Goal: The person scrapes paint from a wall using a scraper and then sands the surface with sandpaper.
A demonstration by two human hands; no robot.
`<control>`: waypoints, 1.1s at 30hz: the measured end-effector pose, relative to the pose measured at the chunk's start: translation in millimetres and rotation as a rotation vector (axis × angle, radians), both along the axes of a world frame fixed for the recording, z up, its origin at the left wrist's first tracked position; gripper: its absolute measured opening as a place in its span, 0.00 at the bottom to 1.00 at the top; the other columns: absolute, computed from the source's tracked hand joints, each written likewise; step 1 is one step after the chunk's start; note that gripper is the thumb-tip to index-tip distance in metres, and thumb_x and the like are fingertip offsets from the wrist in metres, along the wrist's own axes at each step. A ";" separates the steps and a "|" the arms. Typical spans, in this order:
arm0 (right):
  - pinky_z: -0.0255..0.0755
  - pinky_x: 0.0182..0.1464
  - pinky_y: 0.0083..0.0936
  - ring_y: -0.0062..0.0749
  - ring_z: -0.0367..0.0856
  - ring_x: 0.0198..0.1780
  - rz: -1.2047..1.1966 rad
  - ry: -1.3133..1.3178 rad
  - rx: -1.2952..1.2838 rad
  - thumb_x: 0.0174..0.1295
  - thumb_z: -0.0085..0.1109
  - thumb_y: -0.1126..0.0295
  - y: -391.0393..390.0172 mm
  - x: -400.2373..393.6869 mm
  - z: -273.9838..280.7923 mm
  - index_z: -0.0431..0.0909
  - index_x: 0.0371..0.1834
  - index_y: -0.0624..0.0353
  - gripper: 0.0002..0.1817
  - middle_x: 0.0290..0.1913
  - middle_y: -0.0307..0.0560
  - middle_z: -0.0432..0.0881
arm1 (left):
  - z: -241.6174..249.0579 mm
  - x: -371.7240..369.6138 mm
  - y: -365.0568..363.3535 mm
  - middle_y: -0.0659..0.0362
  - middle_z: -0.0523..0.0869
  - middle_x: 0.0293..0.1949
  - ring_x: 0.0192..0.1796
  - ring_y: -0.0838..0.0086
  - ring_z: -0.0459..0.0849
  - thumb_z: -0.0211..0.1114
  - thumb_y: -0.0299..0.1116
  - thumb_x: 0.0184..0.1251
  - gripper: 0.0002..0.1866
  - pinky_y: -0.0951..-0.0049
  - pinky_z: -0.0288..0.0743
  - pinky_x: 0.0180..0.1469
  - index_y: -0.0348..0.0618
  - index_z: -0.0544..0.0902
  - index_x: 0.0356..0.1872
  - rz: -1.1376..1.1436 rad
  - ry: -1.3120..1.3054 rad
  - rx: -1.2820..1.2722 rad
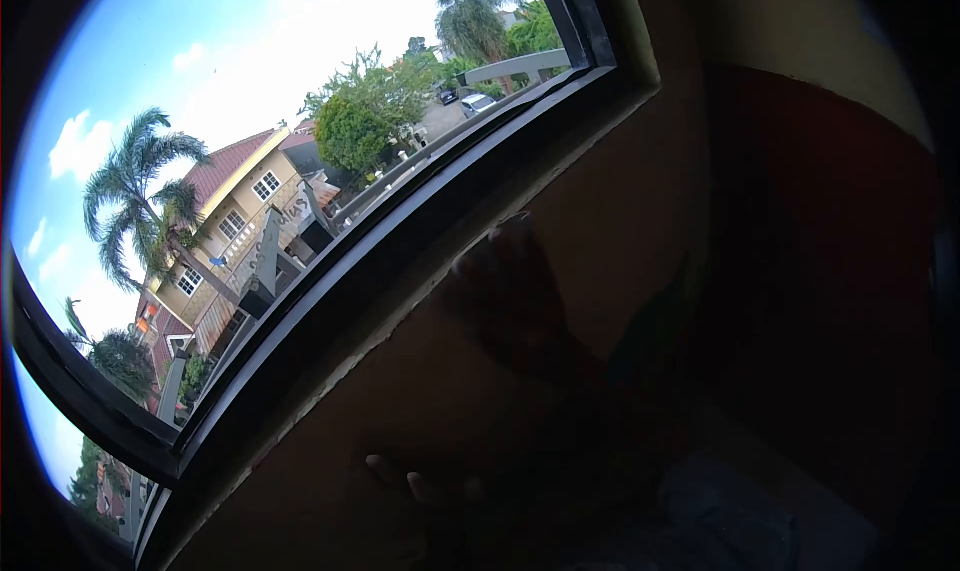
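Note:
My right hand (515, 296) is in deep shadow just below the window ledge. Its fingers stretch up, with the tips at or very near the pale, rough lower edge of the ledge (390, 336); contact is hard to judge. I make out nothing held in it. Lower down and to the left, my left hand (425, 496) shows mainly as a few lit fingertips, spread apart before the dark wall (400, 401). No object appears between them, though its palm is lost in darkness.
Above the ledge is a dark-framed window (400, 206). Outside are a house (235, 196), palms, trees, a grey railing and parked cars (478, 103). A dark red surface (810, 191) lies at right. Greyish cloth (730, 506) shows faintly at lower right.

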State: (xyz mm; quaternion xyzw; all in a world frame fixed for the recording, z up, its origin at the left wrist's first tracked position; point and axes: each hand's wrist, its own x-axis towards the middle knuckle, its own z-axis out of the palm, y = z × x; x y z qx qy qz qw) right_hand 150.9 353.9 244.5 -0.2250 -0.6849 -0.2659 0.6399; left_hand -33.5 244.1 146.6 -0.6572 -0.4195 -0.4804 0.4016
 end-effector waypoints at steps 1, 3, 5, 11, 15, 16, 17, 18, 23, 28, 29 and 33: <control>0.56 0.66 0.44 0.48 0.68 0.61 0.041 0.300 -0.094 0.60 0.52 0.74 23.4 21.7 3.4 0.76 0.51 0.63 0.15 0.56 0.53 0.74 | 0.0 0.0 -0.3 0.36 0.48 0.69 0.69 0.40 0.53 0.45 0.60 0.65 0.41 0.41 0.53 0.65 0.39 0.49 0.69 0.010 -0.002 0.003; 0.56 0.66 0.45 0.48 0.67 0.63 0.118 0.530 -0.183 0.60 0.51 0.74 35.7 30.3 9.1 0.77 0.51 0.64 0.16 0.55 0.53 0.75 | 2.1 -0.9 -1.6 0.36 0.48 0.69 0.69 0.40 0.53 0.45 0.60 0.65 0.41 0.41 0.53 0.65 0.39 0.49 0.69 0.029 -0.003 0.000; 0.62 0.61 0.48 0.48 0.71 0.59 0.194 0.401 -0.138 0.55 0.56 0.76 15.2 3.9 21.8 0.77 0.49 0.65 0.17 0.53 0.53 0.75 | 4.1 0.6 0.0 0.36 0.48 0.69 0.69 0.40 0.53 0.45 0.60 0.65 0.41 0.41 0.53 0.66 0.39 0.49 0.69 0.049 -0.003 0.006; 0.58 0.62 0.52 0.51 0.66 0.63 0.278 0.040 -0.108 0.59 0.49 0.79 -7.5 6.5 16.1 0.76 0.52 0.64 0.17 0.53 0.51 0.77 | 10.3 3.0 -3.4 0.36 0.48 0.69 0.69 0.39 0.53 0.45 0.60 0.66 0.41 0.40 0.53 0.66 0.40 0.49 0.69 0.109 -0.008 0.007; 0.57 0.64 0.52 0.49 0.66 0.64 0.153 0.190 -0.164 0.60 0.49 0.76 1.6 16.9 20.4 0.77 0.51 0.60 0.16 0.56 0.49 0.76 | 11.8 3.4 -4.1 0.36 0.48 0.69 0.69 0.39 0.53 0.46 0.59 0.66 0.40 0.40 0.53 0.66 0.40 0.49 0.69 0.142 -0.028 0.007; 0.57 0.64 0.52 0.48 0.66 0.64 0.124 0.195 -0.146 0.60 0.49 0.75 -0.4 7.9 23.1 0.78 0.51 0.60 0.16 0.56 0.49 0.75 | 12.9 4.6 -3.9 0.36 0.48 0.69 0.69 0.39 0.53 0.46 0.59 0.66 0.40 0.40 0.52 0.66 0.40 0.49 0.69 0.149 -0.029 0.008; 0.56 0.65 0.51 0.48 0.66 0.64 0.094 0.205 -0.132 0.60 0.49 0.74 -4.9 -1.4 27.1 0.78 0.51 0.59 0.16 0.57 0.48 0.75 | 13.4 6.3 -3.4 0.36 0.48 0.69 0.69 0.39 0.53 0.46 0.59 0.66 0.40 0.40 0.52 0.66 0.40 0.49 0.69 0.158 -0.030 0.007; 0.56 0.65 0.52 0.47 0.66 0.64 0.365 -0.044 -0.119 0.60 0.49 0.74 -22.4 -12.7 32.5 0.78 0.51 0.59 0.16 0.58 0.48 0.74 | 14.3 9.1 -4.6 0.36 0.48 0.69 0.69 0.39 0.53 0.46 0.59 0.66 0.40 0.40 0.52 0.66 0.41 0.49 0.69 0.167 -0.029 0.007; 0.48 0.68 0.54 0.50 0.62 0.67 0.278 -0.048 -0.162 0.60 0.50 0.73 0.4 16.9 1.2 0.76 0.54 0.59 0.18 0.60 0.51 0.73 | 25.3 14.3 -5.4 0.35 0.48 0.69 0.69 0.39 0.53 0.46 0.59 0.66 0.40 0.39 0.52 0.66 0.41 0.49 0.69 0.214 -0.047 0.016; 0.48 0.69 0.47 0.48 0.62 0.67 0.175 0.326 -0.211 0.63 0.46 0.73 14.8 36.9 15.9 0.74 0.55 0.62 0.17 0.59 0.53 0.73 | 57.5 20.3 4.3 0.40 0.49 0.70 0.71 0.47 0.51 0.42 0.55 0.69 0.36 0.47 0.46 0.69 0.43 0.48 0.70 0.256 -0.154 0.083; 0.48 0.69 0.46 0.48 0.62 0.67 0.212 0.168 -0.157 0.64 0.45 0.73 -0.1 22.6 21.8 0.74 0.55 0.62 0.17 0.59 0.53 0.73 | 65.3 23.2 9.3 0.40 0.49 0.70 0.71 0.47 0.51 0.42 0.55 0.70 0.36 0.47 0.45 0.69 0.42 0.48 0.70 0.256 -0.150 0.095; 0.49 0.70 0.40 0.47 0.63 0.66 0.347 -0.226 0.039 0.67 0.42 0.74 5.4 36.5 21.2 0.73 0.56 0.64 0.17 0.59 0.54 0.73 | 83.8 34.9 26.4 0.40 0.51 0.70 0.71 0.47 0.51 0.43 0.55 0.69 0.37 0.46 0.46 0.69 0.38 0.49 0.70 0.188 -0.147 0.204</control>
